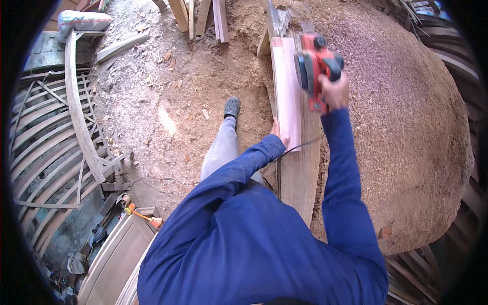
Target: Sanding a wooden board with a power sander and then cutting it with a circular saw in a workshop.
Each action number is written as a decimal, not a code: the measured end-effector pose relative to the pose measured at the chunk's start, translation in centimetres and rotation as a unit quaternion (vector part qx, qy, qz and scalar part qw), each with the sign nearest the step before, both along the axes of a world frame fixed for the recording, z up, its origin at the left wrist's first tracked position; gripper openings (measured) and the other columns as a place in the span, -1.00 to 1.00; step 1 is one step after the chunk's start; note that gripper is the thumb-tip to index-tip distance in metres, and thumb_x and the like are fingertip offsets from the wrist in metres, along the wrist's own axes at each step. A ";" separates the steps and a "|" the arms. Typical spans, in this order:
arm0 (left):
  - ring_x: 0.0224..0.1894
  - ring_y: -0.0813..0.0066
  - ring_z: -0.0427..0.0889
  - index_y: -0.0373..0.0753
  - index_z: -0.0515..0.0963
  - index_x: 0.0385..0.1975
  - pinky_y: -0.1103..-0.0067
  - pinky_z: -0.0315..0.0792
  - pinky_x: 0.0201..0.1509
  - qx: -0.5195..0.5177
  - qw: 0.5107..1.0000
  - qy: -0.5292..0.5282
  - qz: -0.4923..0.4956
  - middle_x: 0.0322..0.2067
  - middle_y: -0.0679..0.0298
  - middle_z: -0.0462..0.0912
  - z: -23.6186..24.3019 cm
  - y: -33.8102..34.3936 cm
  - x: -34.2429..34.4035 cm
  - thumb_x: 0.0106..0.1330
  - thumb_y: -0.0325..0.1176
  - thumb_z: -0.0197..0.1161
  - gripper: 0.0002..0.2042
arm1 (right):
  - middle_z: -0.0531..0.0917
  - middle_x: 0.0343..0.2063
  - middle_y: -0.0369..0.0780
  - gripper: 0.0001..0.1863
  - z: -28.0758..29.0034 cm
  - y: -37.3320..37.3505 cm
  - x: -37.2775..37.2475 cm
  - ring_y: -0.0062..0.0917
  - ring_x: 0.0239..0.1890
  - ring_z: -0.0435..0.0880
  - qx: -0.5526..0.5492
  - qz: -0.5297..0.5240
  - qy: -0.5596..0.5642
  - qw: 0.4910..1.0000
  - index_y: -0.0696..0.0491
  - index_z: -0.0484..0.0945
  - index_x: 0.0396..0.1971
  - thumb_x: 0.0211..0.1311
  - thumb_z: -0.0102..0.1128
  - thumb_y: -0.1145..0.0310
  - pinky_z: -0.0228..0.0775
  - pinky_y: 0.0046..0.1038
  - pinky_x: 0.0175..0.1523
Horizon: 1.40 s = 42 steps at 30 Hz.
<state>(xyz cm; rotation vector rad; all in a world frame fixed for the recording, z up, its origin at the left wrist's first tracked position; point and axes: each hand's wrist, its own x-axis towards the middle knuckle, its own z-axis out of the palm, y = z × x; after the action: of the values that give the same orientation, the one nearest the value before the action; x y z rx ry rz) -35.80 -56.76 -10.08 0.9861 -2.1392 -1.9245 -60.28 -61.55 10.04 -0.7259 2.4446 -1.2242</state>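
Note:
My right hand is closed on the rear handle of a red and black electric planer, slightly blurred, held at the right of a pale pink board. My left hand grips that board near its lower end, fingers along the left edge. The board lies lengthwise on a weathered wooden beam. A dark cord crosses the beam below my hands.
A heap of shavings fills the right. Curved wooden frames and a white sack are at left. Offcuts stand at top. An orange-handled tool lies by panels. My foot stands on shavings.

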 end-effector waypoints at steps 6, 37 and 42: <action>0.39 0.03 0.17 -0.47 -0.15 0.39 0.43 0.11 0.41 0.088 0.991 0.095 -0.019 0.30 -0.29 0.16 -0.6 -2.9 1.9 0.21 -0.12 0.25 -0.09 | 0.64 -0.44 -0.16 -0.66 3.8 15.9 13.7 -0.42 -0.35 0.65 0.084 -0.054 -0.076 0.992 0.19 0.56 -0.19 0.00 0.30 0.38 0.46 -0.38 -0.16; 0.18 0.20 0.48 -0.31 0.17 0.33 0.41 0.39 0.22 0.150 0.987 -0.032 0.040 0.16 -0.05 0.45 0.6 -4.1 9.0 0.31 -0.16 0.24 -0.34 | 0.64 -0.45 0.07 -0.71 -3.5 0.2 11.5 -0.02 -0.31 0.65 0.061 0.001 0.110 0.992 0.18 0.55 -0.37 -0.12 0.22 0.33 0.47 -0.16 -0.11; 0.21 0.14 0.45 -0.32 0.18 0.32 0.37 0.35 0.26 0.100 0.995 -0.017 -0.025 0.17 -0.07 0.44 2.5 -4.2 5.0 0.31 -0.13 0.23 -0.34 | 0.67 -0.46 0.06 -0.73 -3.4 -4.7 8.6 -0.06 -0.31 0.68 0.072 -0.019 0.061 0.995 0.17 0.60 -0.40 -0.15 0.21 0.34 0.50 -0.21 -0.11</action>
<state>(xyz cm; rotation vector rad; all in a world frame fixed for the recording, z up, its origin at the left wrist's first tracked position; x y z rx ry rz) -30.78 -60.99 -7.58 1.0143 -2.0379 -2.1961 -51.65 -66.25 6.62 -0.7362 2.6240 -1.0312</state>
